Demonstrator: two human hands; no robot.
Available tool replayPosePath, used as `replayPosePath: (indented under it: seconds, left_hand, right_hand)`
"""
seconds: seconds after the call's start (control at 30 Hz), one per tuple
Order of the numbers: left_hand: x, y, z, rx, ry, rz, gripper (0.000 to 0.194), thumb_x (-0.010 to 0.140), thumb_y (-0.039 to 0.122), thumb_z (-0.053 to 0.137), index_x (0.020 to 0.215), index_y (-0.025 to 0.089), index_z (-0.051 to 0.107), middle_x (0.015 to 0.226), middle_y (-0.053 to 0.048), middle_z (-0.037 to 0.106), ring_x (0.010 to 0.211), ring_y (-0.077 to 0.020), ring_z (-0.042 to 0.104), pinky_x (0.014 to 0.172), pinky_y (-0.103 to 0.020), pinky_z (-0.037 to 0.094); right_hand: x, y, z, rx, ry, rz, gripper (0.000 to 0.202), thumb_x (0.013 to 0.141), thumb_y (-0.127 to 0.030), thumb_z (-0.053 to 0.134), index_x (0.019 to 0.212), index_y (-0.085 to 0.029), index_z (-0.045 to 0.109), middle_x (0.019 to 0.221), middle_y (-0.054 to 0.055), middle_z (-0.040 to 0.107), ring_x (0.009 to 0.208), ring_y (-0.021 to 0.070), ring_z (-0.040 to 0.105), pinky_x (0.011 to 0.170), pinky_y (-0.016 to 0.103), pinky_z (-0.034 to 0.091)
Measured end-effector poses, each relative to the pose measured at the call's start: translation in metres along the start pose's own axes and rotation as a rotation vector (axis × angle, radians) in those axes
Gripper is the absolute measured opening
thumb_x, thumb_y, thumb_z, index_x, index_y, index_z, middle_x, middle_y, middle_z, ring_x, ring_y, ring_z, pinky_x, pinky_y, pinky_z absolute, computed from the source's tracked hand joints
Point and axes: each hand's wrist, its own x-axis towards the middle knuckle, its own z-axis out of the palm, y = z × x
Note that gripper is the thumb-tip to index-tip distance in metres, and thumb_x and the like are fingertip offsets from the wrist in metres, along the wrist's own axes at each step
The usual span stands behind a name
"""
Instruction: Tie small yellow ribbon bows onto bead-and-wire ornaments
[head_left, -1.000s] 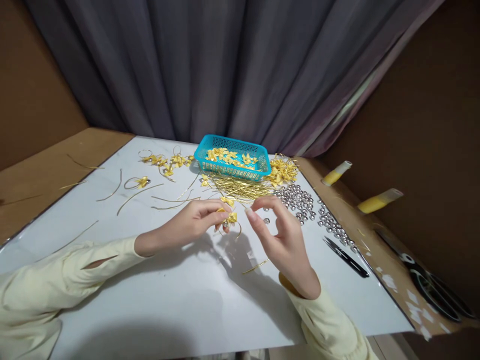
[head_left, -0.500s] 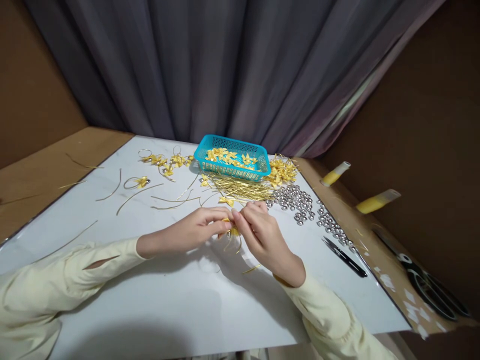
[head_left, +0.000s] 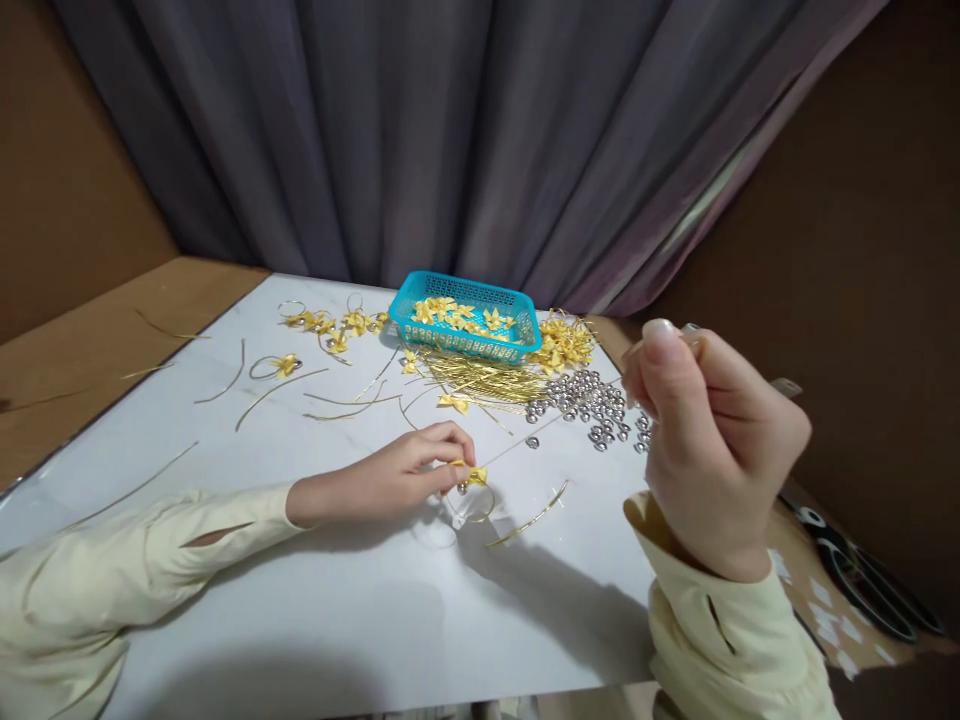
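Note:
My left hand (head_left: 405, 472) pinches a small yellow ribbon bow (head_left: 476, 477) just above the white tabletop. A silver bead and a loop of gold cord (head_left: 489, 508) hang from the bow. From it a thin pale thread (head_left: 536, 436) runs taut, up and to the right, to my right hand (head_left: 716, 450). That hand is raised over the right side with thumb and fingers pressed together on the thread's end. A loose gold cord piece (head_left: 529, 518) lies to the right of the bow.
Behind my hands stands a blue basket (head_left: 465, 345) with yellow bows. Near it lie gold cords (head_left: 487, 382), silver beads (head_left: 585, 395) and a pile of finished bows (head_left: 566, 342). More looped bows (head_left: 356, 322) lie at left. Black scissors (head_left: 855, 575) rest on the right edge.
My right hand has moved away from the left, up and to the right, drawing the thread out straight. My left hand still holds the bow, slightly lower.

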Motion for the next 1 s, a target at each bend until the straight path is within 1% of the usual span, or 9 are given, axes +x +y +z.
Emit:
replayPosePath:
  seconds: [0.1, 0.17, 0.23, 0.3, 0.43, 0.57, 0.63, 0.83, 1.0]
  left_hand:
    - [0.000, 0.005, -0.001, 0.022, -0.026, 0.002, 0.025, 0.091, 0.025, 0.039, 0.072, 0.016, 0.051, 0.095, -0.003, 0.049, 0.087, -0.0134, 0.049, 0.082, -0.027, 0.038]
    - [0.000, 0.009, -0.002, 0.044, -0.049, 0.017, 0.025, 0.092, 0.026, 0.038, 0.075, 0.016, 0.052, 0.092, -0.003, 0.050, 0.086, -0.0137, 0.049, 0.082, -0.027, 0.038]
    - [-0.001, 0.013, -0.002, 0.080, -0.069, 0.049, 0.025, 0.093, 0.027, 0.037, 0.077, 0.016, 0.053, 0.090, -0.004, 0.052, 0.084, -0.0139, 0.050, 0.081, -0.027, 0.039]
    - [-0.003, 0.015, -0.002, 0.123, -0.083, 0.076, 0.026, 0.094, 0.028, 0.036, 0.077, 0.016, 0.053, 0.087, -0.004, 0.052, 0.082, -0.0138, 0.050, 0.079, -0.026, 0.039]
    - [-0.007, 0.017, -0.002, 0.229, -0.078, 0.114, 0.028, 0.094, 0.029, 0.033, 0.076, 0.017, 0.051, 0.083, -0.003, 0.053, 0.079, -0.0145, 0.048, 0.076, -0.026, 0.038]
    - [-0.009, 0.018, 0.000, 0.294, -0.079, 0.129, 0.029, 0.094, 0.031, 0.032, 0.076, 0.017, 0.050, 0.079, -0.003, 0.052, 0.076, -0.0150, 0.047, 0.075, -0.027, 0.037]
    - [-0.009, 0.021, 0.001, 0.274, -0.096, 0.111, 0.029, 0.094, 0.030, 0.031, 0.075, 0.017, 0.048, 0.077, -0.002, 0.050, 0.074, -0.0145, 0.046, 0.074, -0.026, 0.037]
    - [-0.011, 0.030, 0.000, 0.099, -0.116, -0.032, 0.031, 0.095, 0.032, 0.028, 0.075, 0.018, 0.047, 0.075, 0.000, 0.047, 0.072, -0.0129, 0.046, 0.071, -0.023, 0.038]
    - [-0.013, 0.031, -0.003, 0.161, -0.101, -0.031, 0.025, 0.093, 0.032, 0.034, 0.081, 0.018, 0.051, 0.081, -0.001, 0.052, 0.077, -0.0145, 0.048, 0.073, -0.025, 0.038]
  right_hand:
    - [-0.001, 0.001, -0.003, -0.127, 0.004, -0.110, 0.029, 0.090, -0.016, 0.045, 0.062, -0.022, 0.046, 0.059, -0.001, 0.045, 0.059, 0.0144, 0.044, 0.061, 0.032, 0.034]
    - [-0.003, 0.000, -0.005, -0.190, -0.056, -0.175, 0.019, 0.089, -0.013, 0.046, 0.076, -0.021, 0.056, 0.076, 0.004, 0.058, 0.074, 0.0183, 0.054, 0.070, 0.035, 0.038]
    - [-0.009, -0.002, -0.006, -0.157, -0.136, -0.153, 0.018, 0.090, -0.012, 0.044, 0.092, -0.020, 0.060, 0.098, 0.008, 0.062, 0.091, 0.0206, 0.058, 0.076, 0.034, 0.041]
    - [-0.018, -0.004, -0.005, -0.070, -0.227, -0.042, 0.021, 0.092, -0.013, 0.040, 0.095, -0.020, 0.059, 0.099, 0.008, 0.063, 0.092, 0.0187, 0.059, 0.075, 0.031, 0.042]
    - [-0.041, -0.008, 0.001, 0.060, -0.585, 0.178, 0.021, 0.095, -0.018, 0.035, 0.086, -0.021, 0.053, 0.079, 0.004, 0.057, 0.069, 0.0134, 0.055, 0.063, 0.025, 0.042]
    - [-0.054, -0.007, 0.007, 0.173, -0.874, 0.232, 0.022, 0.095, -0.023, 0.037, 0.078, -0.019, 0.050, 0.089, 0.006, 0.053, 0.078, 0.0137, 0.053, 0.073, 0.025, 0.042]
    - [-0.056, -0.006, 0.009, 0.209, -0.907, 0.237, 0.022, 0.094, -0.023, 0.038, 0.077, -0.019, 0.050, 0.087, 0.005, 0.052, 0.077, 0.0141, 0.052, 0.072, 0.026, 0.042]
    - [-0.055, -0.001, 0.013, 0.285, -0.863, 0.219, 0.024, 0.093, -0.023, 0.040, 0.073, -0.018, 0.053, 0.076, 0.005, 0.054, 0.067, 0.0142, 0.051, 0.062, 0.025, 0.040]
    - [-0.054, -0.001, 0.013, 0.258, -0.843, 0.211, 0.025, 0.090, -0.020, 0.042, 0.068, -0.018, 0.052, 0.072, 0.005, 0.055, 0.063, 0.0147, 0.049, 0.059, 0.027, 0.040]
